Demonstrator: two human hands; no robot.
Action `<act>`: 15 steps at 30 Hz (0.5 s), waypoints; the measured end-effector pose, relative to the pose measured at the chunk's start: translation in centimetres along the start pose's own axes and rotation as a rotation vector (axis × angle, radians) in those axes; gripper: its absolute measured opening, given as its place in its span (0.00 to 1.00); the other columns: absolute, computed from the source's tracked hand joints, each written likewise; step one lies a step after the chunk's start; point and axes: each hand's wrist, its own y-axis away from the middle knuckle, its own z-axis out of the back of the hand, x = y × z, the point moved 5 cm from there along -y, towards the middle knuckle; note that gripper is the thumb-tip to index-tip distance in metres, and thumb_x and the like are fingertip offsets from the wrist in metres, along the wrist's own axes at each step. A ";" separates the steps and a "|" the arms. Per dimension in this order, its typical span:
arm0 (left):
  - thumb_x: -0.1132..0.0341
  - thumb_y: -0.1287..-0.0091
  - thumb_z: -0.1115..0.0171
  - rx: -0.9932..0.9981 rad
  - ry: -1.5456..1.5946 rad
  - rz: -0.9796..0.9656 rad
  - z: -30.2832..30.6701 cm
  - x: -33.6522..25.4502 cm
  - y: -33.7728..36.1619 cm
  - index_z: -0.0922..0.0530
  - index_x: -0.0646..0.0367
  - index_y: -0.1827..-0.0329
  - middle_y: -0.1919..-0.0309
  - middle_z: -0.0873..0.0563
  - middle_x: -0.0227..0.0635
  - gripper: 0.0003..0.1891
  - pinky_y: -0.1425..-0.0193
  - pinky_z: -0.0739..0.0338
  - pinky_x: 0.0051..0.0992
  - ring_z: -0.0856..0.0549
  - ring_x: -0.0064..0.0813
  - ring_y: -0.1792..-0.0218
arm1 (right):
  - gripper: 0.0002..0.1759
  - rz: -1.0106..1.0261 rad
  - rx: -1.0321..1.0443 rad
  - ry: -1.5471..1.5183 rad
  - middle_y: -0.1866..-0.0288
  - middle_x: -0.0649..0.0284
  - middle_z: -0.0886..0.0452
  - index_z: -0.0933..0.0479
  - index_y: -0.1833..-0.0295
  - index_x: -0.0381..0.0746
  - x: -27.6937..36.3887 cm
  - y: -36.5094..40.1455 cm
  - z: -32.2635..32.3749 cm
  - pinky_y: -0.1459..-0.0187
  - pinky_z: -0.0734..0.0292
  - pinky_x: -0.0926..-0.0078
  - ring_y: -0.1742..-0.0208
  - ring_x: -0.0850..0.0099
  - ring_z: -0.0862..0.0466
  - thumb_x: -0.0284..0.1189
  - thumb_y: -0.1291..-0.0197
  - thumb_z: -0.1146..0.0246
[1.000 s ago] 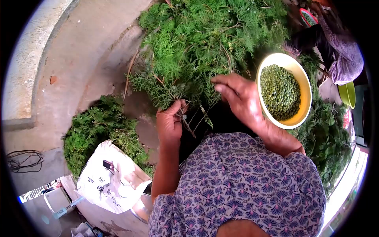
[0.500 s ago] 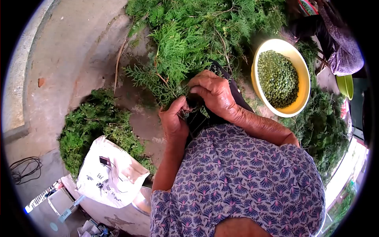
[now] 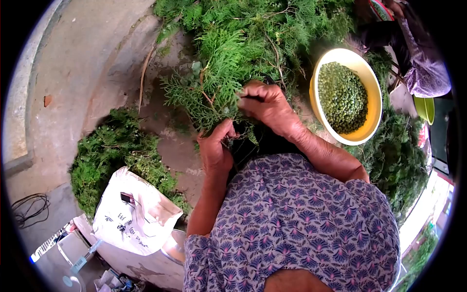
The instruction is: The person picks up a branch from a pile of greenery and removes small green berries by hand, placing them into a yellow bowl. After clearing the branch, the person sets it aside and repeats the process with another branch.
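Presently, one item in hand: a leafy conifer sprig point(image 3: 202, 100), held low in front of the person's chest.

- Left hand point(image 3: 214, 152): closed in a fist round the bare stem end of the sprig.
- Right hand point(image 3: 266, 106): just beyond the left hand and on the same sprig. Its fingers are curled and pressed together, with the tips pinching into the foliage. What lies between the tips is hidden.
- Step, as judged: plucking small pieces off the sprig, one hand anchoring and the other picking. The next pluck would call for a firm hold on the stem and a fine pinch among the fronds.
- Yellow bowl point(image 3: 373, 117): near the right hand, on its right side, set on the ground and well filled with small round green berries point(image 3: 343, 95).
- Large heap of cut greenery point(image 3: 253, 29): beyond both hands, with the sprig's tip lying against it.
- Second heap point(image 3: 112, 155): left of the left hand, apart from it.
- White printed bag point(image 3: 131, 216): beside the left forearm, on the near side.
- Surface: no bench, only a bare grey concrete floor point(image 3: 97, 63) in daylight. A raised kerb curves along the far left, and a coiled cable point(image 3: 29, 207) lies there.
- Another person's patterned sleeve point(image 3: 430, 73): past the yellow bowl, far right, next to a green bowl point(image 3: 426, 108).
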 end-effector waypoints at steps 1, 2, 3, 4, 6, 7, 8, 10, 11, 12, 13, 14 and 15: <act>0.76 0.45 0.39 -0.005 -0.003 -0.004 0.1 0.0 0.0 0.22 0.64 0.71 0.78 0.22 0.31 0.01 0.69 0.27 0.26 0.24 0.24 0.77 | 0.06 0.101 0.012 0.186 0.67 0.63 0.23 0.20 0.61 0.34 0.4 -0.1 -0.1 0.64 0.25 0.80 0.64 0.72 0.20 0.21 0.46 0.36; 0.76 0.45 0.39 -0.007 -0.003 -0.004 0.0 0.0 0.0 0.22 0.64 0.71 0.78 0.22 0.31 0.01 0.69 0.27 0.26 0.24 0.24 0.77 | 0.07 0.188 0.025 0.260 0.67 0.62 0.23 0.20 0.61 0.34 0.9 -0.1 -0.5 0.64 0.25 0.78 0.65 0.72 0.20 0.21 0.47 0.35; 0.76 0.45 0.38 -0.003 -0.014 -0.018 -0.1 -0.1 -0.1 0.22 0.63 0.71 0.78 0.22 0.31 0.01 0.69 0.27 0.25 0.24 0.24 0.77 | 0.07 0.276 0.039 0.333 0.68 0.60 0.23 0.19 0.61 0.34 1.5 -0.1 -1.0 0.64 0.25 0.76 0.66 0.71 0.20 0.22 0.48 0.34; 0.76 0.45 0.38 0.001 -0.026 -0.033 -0.2 -0.3 -0.1 0.22 0.63 0.70 0.77 0.22 0.31 0.02 0.68 0.27 0.24 0.24 0.24 0.76 | 0.07 0.276 0.041 0.333 0.68 0.60 0.23 0.19 0.61 0.34 1.4 -0.1 -1.2 0.64 0.25 0.76 0.66 0.71 0.20 0.22 0.48 0.34; 0.76 0.45 0.38 -0.012 -0.048 -0.037 0.2 0.0 0.0 0.22 0.63 0.69 0.77 0.22 0.31 0.02 0.68 0.28 0.24 0.24 0.23 0.76 | 0.08 0.257 -0.001 0.419 0.69 0.60 0.22 0.19 0.62 0.34 1.1 0.1 -1.5 0.63 0.25 0.75 0.69 0.70 0.20 0.22 0.49 0.33; 0.75 0.44 0.38 -0.020 -0.070 -0.043 0.2 0.0 -0.1 0.22 0.63 0.69 0.77 0.22 0.30 0.02 0.67 0.29 0.24 0.24 0.23 0.76 | 0.08 0.256 -0.005 0.419 0.69 0.60 0.22 0.19 0.62 0.34 1.0 0.1 -1.6 0.63 0.25 0.75 0.69 0.70 0.20 0.22 0.49 0.33; 0.75 0.44 0.38 -0.017 -0.073 -0.039 0.0 -0.1 0.0 0.22 0.63 0.69 0.77 0.22 0.30 0.02 0.67 0.29 0.24 0.24 0.23 0.76 | 0.07 0.238 -0.001 0.374 0.72 0.64 0.21 0.19 0.62 0.34 0.9 0.0 -1.6 0.64 0.27 0.78 0.69 0.74 0.23 0.22 0.49 0.33; 0.74 0.43 0.39 0.016 -0.198 -0.131 -1.5 -1.1 0.7 0.22 0.64 0.70 0.78 0.22 0.30 0.02 0.67 0.29 0.24 0.25 0.22 0.76 | 0.04 0.160 0.008 0.147 0.77 0.67 0.20 0.18 0.66 0.36 0.0 0.2 -1.6 0.71 0.30 0.82 0.75 0.79 0.26 0.22 0.49 0.33; 0.74 0.43 0.39 0.015 -0.199 -0.130 -1.1 -1.0 0.6 0.22 0.64 0.70 0.78 0.22 0.30 0.02 0.67 0.29 0.24 0.25 0.22 0.76 | 0.04 0.159 0.008 0.146 0.77 0.67 0.20 0.18 0.66 0.36 -0.4 0.3 -1.7 0.71 0.30 0.82 0.75 0.79 0.26 0.22 0.49 0.33; 0.74 0.43 0.39 0.070 -0.274 -0.174 -0.9 -1.1 0.5 0.22 0.64 0.70 0.79 0.23 0.30 0.02 0.67 0.29 0.25 0.25 0.23 0.76 | 0.02 0.073 -0.080 -0.069 0.78 0.68 0.22 0.18 0.67 0.36 -0.7 0.3 -1.4 0.71 0.29 0.81 0.76 0.79 0.26 0.23 0.47 0.34; 0.74 0.43 0.39 0.124 -0.346 -0.220 -0.9 -1.2 0.5 0.22 0.64 0.71 0.79 0.24 0.30 0.02 0.68 0.30 0.26 0.26 0.23 0.77 | 0.04 -0.011 -0.166 -0.283 0.80 0.69 0.24 0.19 0.69 0.36 -0.9 0.3 -1.1 0.72 0.29 0.80 0.77 0.79 0.27 0.25 0.45 0.35; 0.74 0.43 0.39 0.121 -0.346 -0.221 -0.8 -1.1 0.3 0.22 0.64 0.71 0.79 0.24 0.30 0.02 0.68 0.30 0.26 0.26 0.23 0.77 | 0.07 -0.277 -0.118 -0.416 0.80 0.71 0.26 0.20 0.70 0.37 -0.9 0.7 0.2 0.70 0.30 0.81 0.76 0.80 0.27 0.27 0.42 0.35; 0.74 0.44 0.39 0.076 -0.196 -0.089 -0.4 -0.6 0.1 0.22 0.64 0.73 0.80 0.24 0.30 0.03 0.68 0.30 0.26 0.26 0.23 0.78 | 0.05 -0.204 -0.044 -0.553 0.77 0.69 0.25 0.21 0.64 0.37 -0.8 -0.1 0.6 0.72 0.31 0.82 0.74 0.80 0.26 0.28 0.41 0.36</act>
